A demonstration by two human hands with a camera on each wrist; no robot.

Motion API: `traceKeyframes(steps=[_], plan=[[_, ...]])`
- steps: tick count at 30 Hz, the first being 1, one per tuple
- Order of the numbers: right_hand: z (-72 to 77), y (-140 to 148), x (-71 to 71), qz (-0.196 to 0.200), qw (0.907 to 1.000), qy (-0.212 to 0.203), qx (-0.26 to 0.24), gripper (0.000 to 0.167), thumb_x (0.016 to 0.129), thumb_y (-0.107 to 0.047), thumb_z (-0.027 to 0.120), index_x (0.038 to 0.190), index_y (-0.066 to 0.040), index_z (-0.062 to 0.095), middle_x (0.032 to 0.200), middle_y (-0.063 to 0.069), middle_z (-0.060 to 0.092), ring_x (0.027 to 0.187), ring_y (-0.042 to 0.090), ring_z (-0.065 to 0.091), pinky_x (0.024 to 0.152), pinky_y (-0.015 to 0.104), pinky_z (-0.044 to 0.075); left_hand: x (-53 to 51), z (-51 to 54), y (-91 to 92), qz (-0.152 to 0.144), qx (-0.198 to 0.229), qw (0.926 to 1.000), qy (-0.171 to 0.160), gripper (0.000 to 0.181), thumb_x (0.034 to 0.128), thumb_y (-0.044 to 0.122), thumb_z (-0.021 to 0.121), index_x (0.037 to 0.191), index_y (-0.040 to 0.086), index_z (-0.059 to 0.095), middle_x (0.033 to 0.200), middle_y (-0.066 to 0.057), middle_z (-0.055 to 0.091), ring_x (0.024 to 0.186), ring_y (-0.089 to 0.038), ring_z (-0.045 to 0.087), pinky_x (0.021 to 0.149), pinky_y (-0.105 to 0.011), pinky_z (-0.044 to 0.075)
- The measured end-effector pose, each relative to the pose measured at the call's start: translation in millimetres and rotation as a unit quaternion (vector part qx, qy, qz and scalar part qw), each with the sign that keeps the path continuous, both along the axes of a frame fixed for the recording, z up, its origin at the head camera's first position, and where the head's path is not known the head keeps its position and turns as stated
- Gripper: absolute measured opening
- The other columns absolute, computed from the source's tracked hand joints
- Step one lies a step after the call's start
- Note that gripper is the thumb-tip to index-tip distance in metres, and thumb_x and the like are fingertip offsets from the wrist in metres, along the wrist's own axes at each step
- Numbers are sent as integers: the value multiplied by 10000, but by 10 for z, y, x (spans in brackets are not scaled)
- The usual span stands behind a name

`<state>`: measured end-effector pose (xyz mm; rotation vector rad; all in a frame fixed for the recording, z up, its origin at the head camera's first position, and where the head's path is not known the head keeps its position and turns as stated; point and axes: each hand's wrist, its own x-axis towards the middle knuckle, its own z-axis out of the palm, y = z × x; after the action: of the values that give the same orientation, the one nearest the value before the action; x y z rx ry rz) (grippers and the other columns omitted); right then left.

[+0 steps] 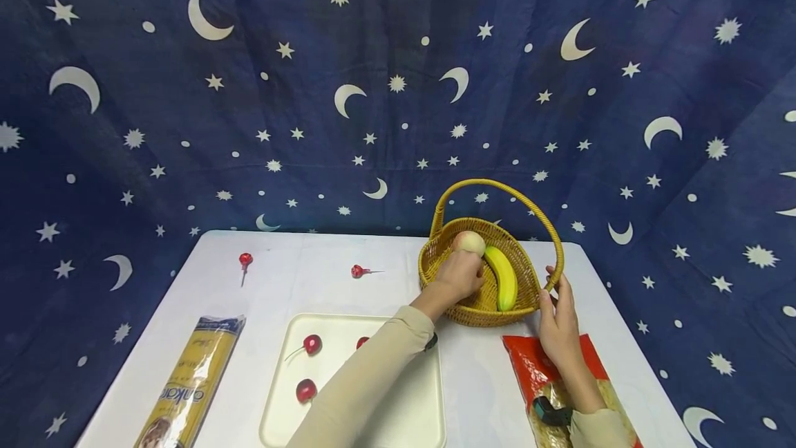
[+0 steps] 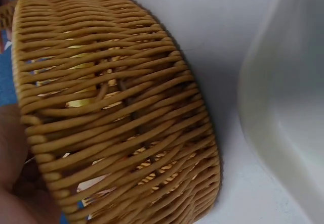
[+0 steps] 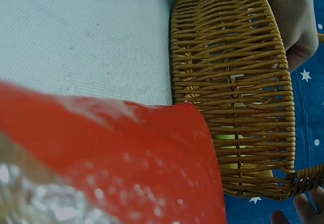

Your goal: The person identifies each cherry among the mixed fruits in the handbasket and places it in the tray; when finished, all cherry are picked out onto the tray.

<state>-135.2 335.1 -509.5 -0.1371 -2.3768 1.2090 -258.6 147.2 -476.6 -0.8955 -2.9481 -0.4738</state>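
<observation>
My left hand [image 1: 461, 275] reaches down into a woven basket [image 1: 491, 316] with a tall arched handle. Its fingers look bent, but the palm side and whatever lies under it are hidden. Just beyond the knuckles a pale peach-like fruit [image 1: 469, 243] shows, partly covered by the hand. A yellow banana [image 1: 502, 278] lies to the right inside the basket. At the basket's right side my right hand [image 1: 558, 323] holds the base of the handle [image 1: 555, 254], thumb in front and fingers behind. Basket weave fills much of both wrist views.
Below the right forearm lies a red packet [image 1: 522, 365]. A cream tray [image 1: 280, 379] with several cherries [image 1: 312, 344] sits under the left forearm. Two red lollipops [image 1: 245, 259] lie farther back. A yellow pasta packet [image 1: 193, 386] is at the left.
</observation>
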Motion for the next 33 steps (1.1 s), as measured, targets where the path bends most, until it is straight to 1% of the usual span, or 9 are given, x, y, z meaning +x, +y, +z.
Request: traceKeyframes(steps=[6,10,14,16,21,23,26,30,33], plan=[[-5,18,-5,2,10000,11,9,512,1153,-199,406,1648,-107,310,1685,145,377,1545,335,376,1094,-6,287,68,103,-78,-17,501,9987,40,219,950,251,783,735,217,760,651,108,631,559,-59,484,492,-200,353],[-12,28,-2,6,10000,36,2,514,1151,-179,412,1651,-123,310,1684,144,377,1541,339,373,1072,-25,278,119,144,-126,-130,838,9961,230,104,942,245,799,844,219,820,755,113,737,603,-31,536,546,-166,399],[-18,25,-5,33,9999,116,-17,511,1147,-168,423,1646,-124,325,1676,145,388,1535,340,381,1067,-16,286,174,199,-173,-129,1106,9932,353,67,938,255,811,903,207,842,850,97,790,661,-30,595,594,-154,449],[-21,19,-6,51,9999,135,-14,511,1147,-171,422,1646,-125,326,1674,148,390,1533,340,382,1065,-17,286,202,233,-202,-96,1299,9909,334,73,937,263,814,917,201,847,882,88,803,684,-40,624,607,-154,465],[-29,8,-13,42,9999,106,-19,519,1148,-168,414,1656,-143,312,1680,144,384,1540,326,373,1059,-28,274,279,335,-307,-59,1867,9821,256,97,932,277,828,943,185,858,939,65,824,776,-71,705,654,-143,493],[-31,6,-19,27,9999,101,-20,521,1149,-176,412,1659,-145,307,1682,143,383,1545,325,370,1061,-28,273,314,370,-363,-68,2052,9782,301,96,929,276,832,947,187,860,930,63,826,809,-76,725,669,-127,491],[-31,3,-25,26,10000,77,-21,520,1152,-189,404,1659,-135,300,1683,143,378,1553,335,364,1062,-29,268,381,401,-468,-102,2388,9705,308,94,926,255,835,949,166,858,920,38,824,830,-80,724,683,-108,475],[-28,1,-19,15,10000,-15,-16,527,1157,-209,390,1665,-126,277,1693,141,365,1565,361,351,1057,-39,250,489,422,-620,-121,2782,9598,359,100,909,229,850,949,137,852,950,4,814,817,-107,703,713,-137,466],[-26,3,-11,-4,10000,-28,-24,530,1158,-208,386,1668,-125,268,1695,138,364,1561,367,355,1061,-42,251,571,436,-727,-97,2935,9550,418,107,903,227,855,953,133,848,965,2,808,808,-114,695,724,-165,470]])
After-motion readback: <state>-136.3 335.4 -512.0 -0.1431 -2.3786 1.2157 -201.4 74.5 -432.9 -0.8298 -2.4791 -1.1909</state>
